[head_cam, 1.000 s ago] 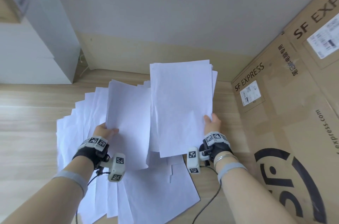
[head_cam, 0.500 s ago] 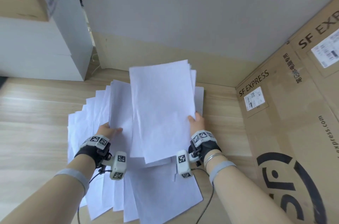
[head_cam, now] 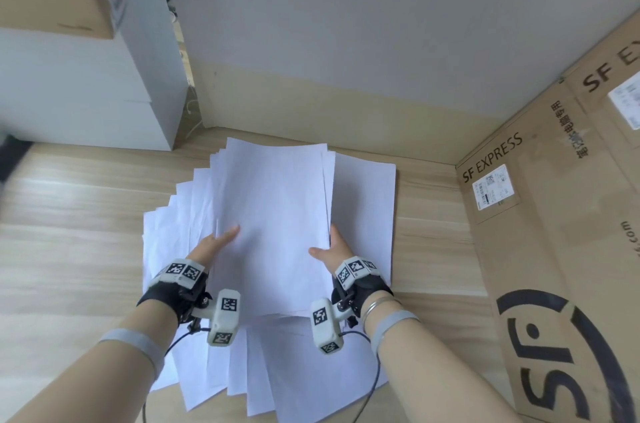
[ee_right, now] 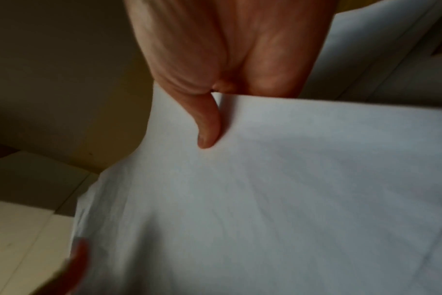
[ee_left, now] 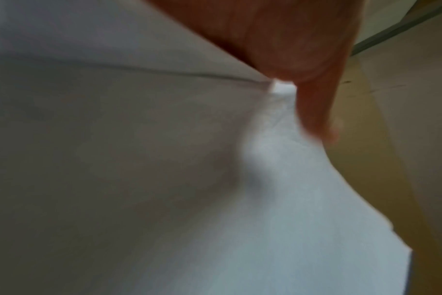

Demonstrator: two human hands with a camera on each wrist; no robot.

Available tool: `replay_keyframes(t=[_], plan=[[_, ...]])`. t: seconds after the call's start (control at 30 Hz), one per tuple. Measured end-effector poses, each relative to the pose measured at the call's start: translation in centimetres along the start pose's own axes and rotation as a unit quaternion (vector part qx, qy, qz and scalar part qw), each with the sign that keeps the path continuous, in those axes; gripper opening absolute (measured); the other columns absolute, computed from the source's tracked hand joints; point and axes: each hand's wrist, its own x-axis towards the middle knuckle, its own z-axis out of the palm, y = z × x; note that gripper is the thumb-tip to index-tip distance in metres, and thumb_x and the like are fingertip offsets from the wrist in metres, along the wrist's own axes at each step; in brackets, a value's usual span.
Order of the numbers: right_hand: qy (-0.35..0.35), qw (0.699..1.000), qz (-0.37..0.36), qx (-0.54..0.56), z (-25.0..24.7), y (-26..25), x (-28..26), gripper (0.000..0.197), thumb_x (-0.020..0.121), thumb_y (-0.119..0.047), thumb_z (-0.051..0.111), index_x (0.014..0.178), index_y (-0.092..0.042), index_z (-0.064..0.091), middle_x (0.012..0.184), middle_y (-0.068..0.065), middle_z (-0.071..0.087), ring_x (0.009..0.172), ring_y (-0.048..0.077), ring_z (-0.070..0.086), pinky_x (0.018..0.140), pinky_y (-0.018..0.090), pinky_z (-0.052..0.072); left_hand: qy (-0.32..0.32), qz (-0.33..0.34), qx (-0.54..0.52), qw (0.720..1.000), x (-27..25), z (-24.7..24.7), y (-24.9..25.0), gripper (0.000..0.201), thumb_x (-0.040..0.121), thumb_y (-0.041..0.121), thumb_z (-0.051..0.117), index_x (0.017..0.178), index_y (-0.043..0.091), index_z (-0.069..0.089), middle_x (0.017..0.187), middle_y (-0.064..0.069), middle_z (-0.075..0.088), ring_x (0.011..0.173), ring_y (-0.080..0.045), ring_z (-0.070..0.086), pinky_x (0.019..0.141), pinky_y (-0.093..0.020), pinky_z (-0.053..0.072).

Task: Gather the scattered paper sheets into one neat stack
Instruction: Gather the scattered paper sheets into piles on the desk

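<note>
**Two held bundles coming together over the spread sheets**

Since a second ago both hands have been drawing inward and downward, so the two separately raised bundles are now lying as one overlapping bundle [head_cam: 273, 225] above the fanned sheets [head_cam: 173, 232] on the wooden desk [head_cam: 69, 249].

Head view: the left hand [head_cam: 216, 244] is gripping the bundle's left edge, thumb lying on top and the other fingers hidden beneath the paper. The right hand [head_cam: 332, 251] is gripping the right edge, thumb pointing inward across the top sheet. More loose sheets are sticking out below the wrists and to the right of the bundle. A cardboard box [head_cam: 554, 249] printed SF EXPRESS is standing at the right, and a white cabinet [head_cam: 86, 93] is standing at the back left.

Left wrist view: the picture is blurring; the left hand [ee_left: 290, 49] is pinching a paper corner [ee_left: 281, 88], though I cannot tell how the separate fingers are lying.

Right wrist view: the right hand [ee_right: 227, 49] is pinching the paper edge [ee_right: 265, 159], its thumb [ee_right: 208, 127] pressing flat on the top sheet while the remaining fingers are passing underneath, out of sight.
</note>
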Motion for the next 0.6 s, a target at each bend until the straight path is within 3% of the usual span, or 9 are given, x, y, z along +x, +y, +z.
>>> replay_keyframes(t=[0.07, 0.1, 0.13, 0.23, 0.3, 0.37, 0.47, 0.53, 0.6], plan=[[-0.012, 1.0, 0.006, -0.002, 0.3, -0.2, 0.2, 0.057, 0.087, -0.002, 0.058, 0.137, -0.004, 0.032, 0.135, 0.015, 0.05, 0.117, 0.023, 0.052, 0.106, 0.034, 0.039, 0.032, 0.025, 0.027, 0.999, 0.7, -0.2, -0.3, 0.055, 0.084, 0.015, 0.065, 0.131, -0.005, 0.043, 0.107, -0.021, 0.062, 0.099, -0.032, 0.056, 0.098, -0.047, 0.043], [-0.002, 1.0, 0.014, 0.002, 0.2, -0.1, 0.4, 0.054, 0.088, -0.005, 0.058, 0.137, -0.006, 0.035, 0.131, 0.017, 0.052, 0.115, 0.024, 0.053, 0.103, 0.034, 0.04, 0.049, 0.028, 0.025, 0.998, 0.9, -0.4, -0.3, 0.047, 0.083, 0.005, 0.064, 0.126, -0.008, 0.048, 0.09, -0.018, 0.063, 0.089, -0.031, 0.057, 0.094, -0.049, 0.046], [0.034, 0.999, 0.028, -0.004, -0.3, 0.0, 0.5, 0.051, 0.089, -0.009, 0.058, 0.136, -0.008, 0.038, 0.127, 0.017, 0.053, 0.113, 0.026, 0.054, 0.1, 0.034, 0.041, 0.061, 0.024, 0.026, 0.998, 1.2, -0.7, -0.5, 0.042, 0.084, 0.0, 0.061, 0.124, -0.009, 0.05, 0.083, -0.015, 0.061, 0.086, -0.031, 0.056, 0.093, -0.049, 0.046], [0.214, 0.969, 0.101, -0.075, -3.4, 1.4, 1.4, 0.047, 0.083, -0.019, 0.064, 0.127, -0.018, 0.048, 0.131, 0.013, 0.045, 0.113, 0.03, 0.052, 0.1, 0.035, 0.042, 0.087, 0.01, 0.026, 0.996, 1.2, -1.8, -0.8, 0.039, 0.086, 0.0, 0.057, 0.124, -0.008, 0.048, 0.099, -0.02, 0.058, 0.092, -0.03, 0.052, 0.09, -0.045, 0.044], [0.272, 0.944, 0.154, -0.104, -5.3, 2.6, 1.6, 0.059, 0.077, -0.021, 0.069, 0.13, -0.022, 0.044, 0.137, 0.012, 0.036, 0.122, 0.033, 0.045, 0.105, 0.04, 0.038, 0.099, 0.014, 0.017, 0.995, 1.6, -2.6, -1.2, 0.04, 0.087, 0.002, 0.058, 0.123, -0.01, 0.047, 0.101, -0.02, 0.054, 0.093, -0.031, 0.051, 0.092, -0.046, 0.044], [0.28, 0.936, 0.184, -0.109, -6.5, 3.4, 1.6, 0.076, 0.074, -0.023, 0.073, 0.138, -0.025, 0.033, 0.143, 0.012, 0.03, 0.131, 0.033, 0.035, 0.11, 0.044, 0.032, 0.106, 0.019, -0.003, 0.994, 2.1, -3.3, -1.8, 0.041, 0.086, 0.0, 0.058, 0.124, -0.011, 0.046, 0.099, -0.019, 0.055, 0.094, -0.031, 0.051, 0.09, -0.045, 0.043], [0.247, 0.944, 0.192, -0.108, -7.0, 3.9, 1.5, 0.092, 0.073, -0.018, 0.076, 0.146, -0.02, 0.02, 0.152, 0.013, 0.021, 0.14, 0.029, 0.025, 0.115, 0.044, 0.025, 0.1, 0.02, -0.028, 0.994, 2.6, -3.7, -2.2, 0.039, 0.085, -0.002, 0.058, 0.122, -0.01, 0.048, 0.079, -0.013, 0.057, 0.084, -0.033, 0.054, 0.086, -0.046, 0.043], [0.233, 0.949, 0.188, -0.098, -7.0, 4.3, 1.7, 0.093, 0.072, -0.01, 0.076, 0.146, -0.016, 0.019, 0.151, 0.014, 0.025, 0.138, 0.028, 0.032, 0.113, 0.042, 0.03, 0.091, 0.023, -0.038, 0.995, 2.7, -3.6, -2.1, 0.034, 0.085, -0.003, 0.057, 0.118, -0.005, 0.05, 0.075, -0.012, 0.055, 0.07, -0.028, 0.053, 0.08, -0.044, 0.044], [0.225, 0.953, 0.189, -0.078, -6.9, 4.4, 1.6, 0.085, 0.071, -0.004, 0.076, 0.141, -0.01, 0.028, 0.143, 0.016, 0.04, 0.126, 0.03, 0.048, 0.105, 0.04, 0.04, 0.086, 0.026, -0.041, 0.995, 2.9, -3.4, -1.9, 0.027, 0.086, -0.004, 0.056, 0.112, 0.001, 0.05, 0.073, -0.011, 0.053, 0.065, -0.025, 0.05, 0.068, -0.038, 0.045]])
